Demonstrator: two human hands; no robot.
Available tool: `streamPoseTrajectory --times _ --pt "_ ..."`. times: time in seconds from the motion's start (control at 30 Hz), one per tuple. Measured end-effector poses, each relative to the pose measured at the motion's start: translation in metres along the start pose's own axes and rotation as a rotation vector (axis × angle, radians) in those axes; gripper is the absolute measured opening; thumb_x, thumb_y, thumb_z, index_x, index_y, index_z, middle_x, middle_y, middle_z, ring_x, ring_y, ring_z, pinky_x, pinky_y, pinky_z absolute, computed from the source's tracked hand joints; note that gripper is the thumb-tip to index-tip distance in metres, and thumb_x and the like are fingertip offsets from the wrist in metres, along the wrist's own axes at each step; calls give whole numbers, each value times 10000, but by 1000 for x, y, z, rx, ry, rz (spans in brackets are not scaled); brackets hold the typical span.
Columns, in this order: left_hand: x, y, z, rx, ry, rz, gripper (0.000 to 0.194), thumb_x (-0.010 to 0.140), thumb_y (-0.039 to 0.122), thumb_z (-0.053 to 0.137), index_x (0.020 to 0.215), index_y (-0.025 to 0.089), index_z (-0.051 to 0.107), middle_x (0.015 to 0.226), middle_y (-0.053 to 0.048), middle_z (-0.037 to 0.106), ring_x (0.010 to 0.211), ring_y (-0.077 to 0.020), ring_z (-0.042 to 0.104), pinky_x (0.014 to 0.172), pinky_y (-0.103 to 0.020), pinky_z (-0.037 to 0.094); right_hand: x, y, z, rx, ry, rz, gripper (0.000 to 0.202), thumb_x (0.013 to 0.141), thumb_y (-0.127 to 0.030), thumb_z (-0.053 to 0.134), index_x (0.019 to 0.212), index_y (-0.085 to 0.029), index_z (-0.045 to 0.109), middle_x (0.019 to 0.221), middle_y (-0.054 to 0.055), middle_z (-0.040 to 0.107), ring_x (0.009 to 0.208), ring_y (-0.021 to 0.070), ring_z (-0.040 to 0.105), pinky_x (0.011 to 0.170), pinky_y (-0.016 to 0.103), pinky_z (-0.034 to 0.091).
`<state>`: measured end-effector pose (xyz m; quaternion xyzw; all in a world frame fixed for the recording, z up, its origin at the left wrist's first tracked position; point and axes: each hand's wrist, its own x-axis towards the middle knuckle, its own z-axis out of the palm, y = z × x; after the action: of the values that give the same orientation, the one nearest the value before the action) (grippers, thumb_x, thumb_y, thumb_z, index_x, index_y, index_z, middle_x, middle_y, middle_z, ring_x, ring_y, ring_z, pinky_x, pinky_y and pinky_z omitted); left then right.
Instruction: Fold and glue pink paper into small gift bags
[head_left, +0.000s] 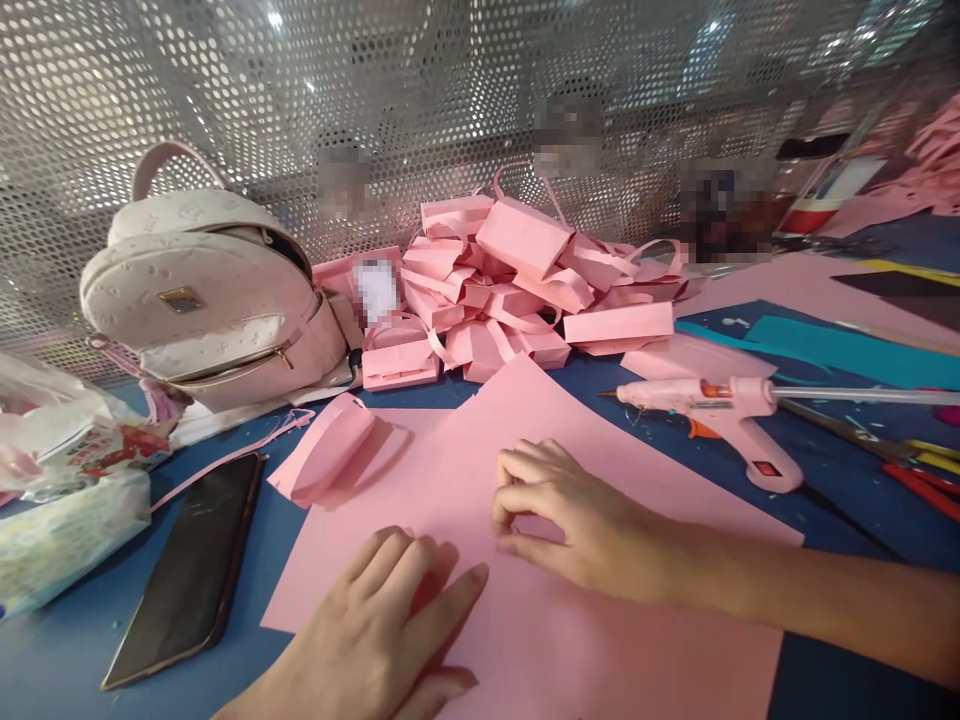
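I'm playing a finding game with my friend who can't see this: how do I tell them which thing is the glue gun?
Find the big pink sheet on the blue table. Just past its upper right edge, beyond the right hand, lies the glue gun. It's pink like the folded papers nearby, but pistol-shaped with an orange trigger.

The left hand [375, 610] is at near left, back upward, index finger [454, 600] stretched toward the right and thumb [446, 685] spread apart from it. Slightly farther, the right hand [570, 515] points left, its fingers bent and thumb curved below them, leaving a gap. The bare right forearm [810, 590] reaches in from the right.
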<state>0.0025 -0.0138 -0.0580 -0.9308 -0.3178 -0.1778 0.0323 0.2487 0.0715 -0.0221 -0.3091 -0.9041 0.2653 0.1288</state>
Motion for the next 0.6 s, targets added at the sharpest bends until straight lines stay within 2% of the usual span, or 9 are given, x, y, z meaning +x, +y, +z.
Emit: streamPoseTrajectory --times 0.1,0.27,0.4,0.6 --pt "1 0 1 15 15 2 500 1015 463 399 1380 157 553 1076 -135 593 932 -262 537 853 -439 530 -3 1 -13 -65 -70 -25 237 942 -137 562 747 -210 673 816 12 562 850 187 504 817 358 317" --pt "1 -1 2 49 50 13 466 1027 431 382 1346 158 582 1045 -127 597 945 -259 539 842 -406 531 -4 -4 -23 -146 -123 -51 283 900 -34 521 695 -189 641 768 4 597 809 175 525 780 350 309" --pt "0 -1 5 35 55 7 468 1019 433 396 1360 163 569 1032 -124 593 927 -256 537 854 -422 527 -3 -6 -20 -169 -108 -82 266 887 -54 516 677 -179 620 739 4 595 768 164 522 747 339 319" --pt "-2 0 4 37 37 8 484 1026 430 366 1380 156 549 1055 -129 592 927 -260 526 856 -438 524 -1 -4 -5 -47 -53 -138 249 901 -84 477 729 -178 630 757 4 621 742 149 532 754 324 355"
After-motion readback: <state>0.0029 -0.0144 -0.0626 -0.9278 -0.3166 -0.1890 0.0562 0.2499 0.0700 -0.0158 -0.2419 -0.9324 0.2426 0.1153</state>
